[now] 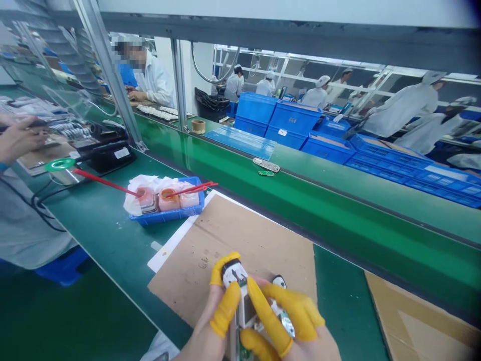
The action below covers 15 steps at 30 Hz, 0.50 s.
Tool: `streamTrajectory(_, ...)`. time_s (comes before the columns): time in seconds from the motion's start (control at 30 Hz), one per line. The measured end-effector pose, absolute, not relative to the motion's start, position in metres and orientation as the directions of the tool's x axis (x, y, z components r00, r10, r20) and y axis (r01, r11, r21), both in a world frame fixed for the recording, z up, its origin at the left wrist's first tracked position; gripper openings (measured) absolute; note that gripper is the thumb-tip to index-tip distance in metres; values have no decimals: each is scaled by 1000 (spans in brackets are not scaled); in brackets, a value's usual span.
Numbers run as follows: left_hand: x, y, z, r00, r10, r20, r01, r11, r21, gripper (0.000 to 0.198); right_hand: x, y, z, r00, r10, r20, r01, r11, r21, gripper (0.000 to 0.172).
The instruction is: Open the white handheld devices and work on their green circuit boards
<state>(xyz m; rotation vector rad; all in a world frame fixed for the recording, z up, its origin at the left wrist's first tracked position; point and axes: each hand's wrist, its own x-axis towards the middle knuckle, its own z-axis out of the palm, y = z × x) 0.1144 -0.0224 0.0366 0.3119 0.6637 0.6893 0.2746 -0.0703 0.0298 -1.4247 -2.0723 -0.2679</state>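
Far to the left of the grip, a co-worker's hand (18,138) holds a slim dark tool above the tabletop (93,240), beside a black box (107,153). Ahead and left of the grip sits a blue tray (169,213) lined with white tissue, carrying small round tubs (169,199) with two red-handled brushes (101,181) resting across them. Directly ahead of the grip lies a cardboard sheet (233,240), its near edge running under the hands. The left hand (214,326) and right hand (300,331), with yellow finger cots (225,308) on the fingers, form a closed grip around a white device (235,273), an electronic unit with a circuit board showing along its side. The device sits between both hands, partly hidden by the fingers, just over the sheet's near edge. Well beyond the grip, a metal plate (266,164) and a small green circuit board (265,173) lie on a green conveyor belt (338,195), with stacked blue crates (293,120) behind. To the right of the grip lies a second cardboard sheet (417,321), and farther back stand people in white coats (402,108).
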Motion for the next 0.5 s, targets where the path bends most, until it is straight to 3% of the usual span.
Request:
streamTrajectory(0.1, 119, -15, 47, 623, 632, -462, -492, 775, 397, 53, 275, -56, 40, -310, 712, 630, 886, 457, -80, 45)
streamTrajectory(0.27, 121, -7, 63, 646, 621, -443, -520, 784, 340, 33, 268, -44, 49, -355, 692, 628, 817, 556, -151, 49)
streamTrajectory(0.5, 113, -4, 60, 641, 638, -426, -471, 766, 437, 35, 262, -37, 57, -289, 681, 673, 793, 564, -230, 38)
